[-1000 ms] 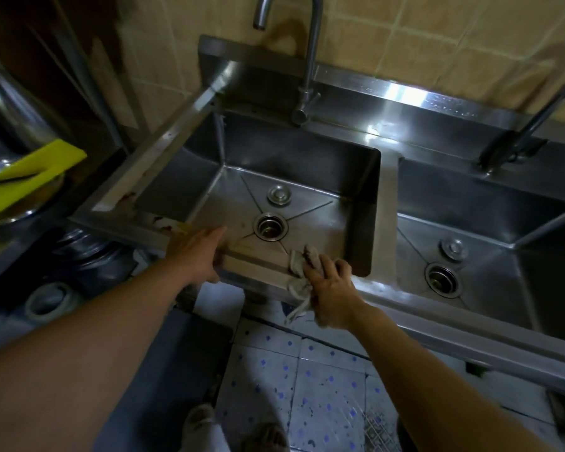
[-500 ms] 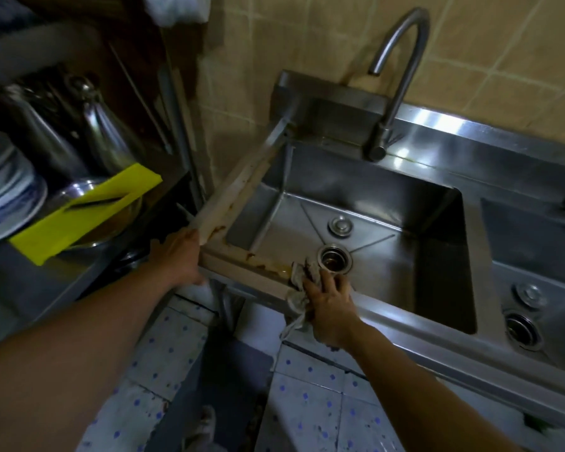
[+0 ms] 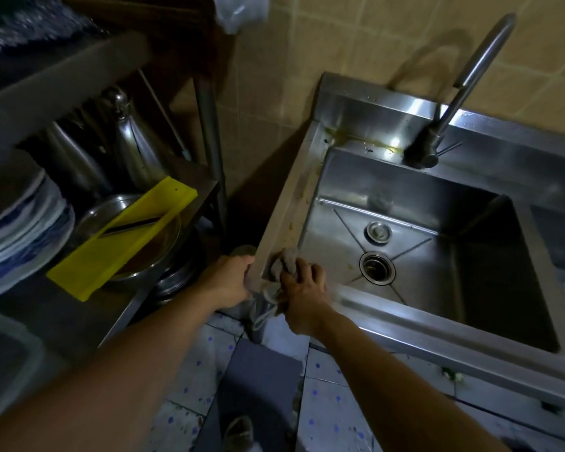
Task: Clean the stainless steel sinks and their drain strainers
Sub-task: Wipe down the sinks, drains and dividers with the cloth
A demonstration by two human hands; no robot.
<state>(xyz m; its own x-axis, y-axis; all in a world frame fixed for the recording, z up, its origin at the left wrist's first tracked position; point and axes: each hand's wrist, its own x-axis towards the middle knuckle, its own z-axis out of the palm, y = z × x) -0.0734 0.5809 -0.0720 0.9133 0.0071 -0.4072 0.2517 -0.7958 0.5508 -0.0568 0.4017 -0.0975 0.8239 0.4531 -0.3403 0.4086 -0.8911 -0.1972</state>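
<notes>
Head view: right hand pinches a grey rag on the sink rim's near-left corner; left hand grips that corner. Grime could smear toward the drain strainer.

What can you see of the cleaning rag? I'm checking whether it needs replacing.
The cleaning rag is a grey, crumpled cloth, dingy-looking in this dim light. The right hand grips it and presses the bunched part onto the front left corner of the sink rim, beside yellowish stains. A loose tail hangs below the rim's front edge, between the two hands. No holes or tears can be made out.
</notes>
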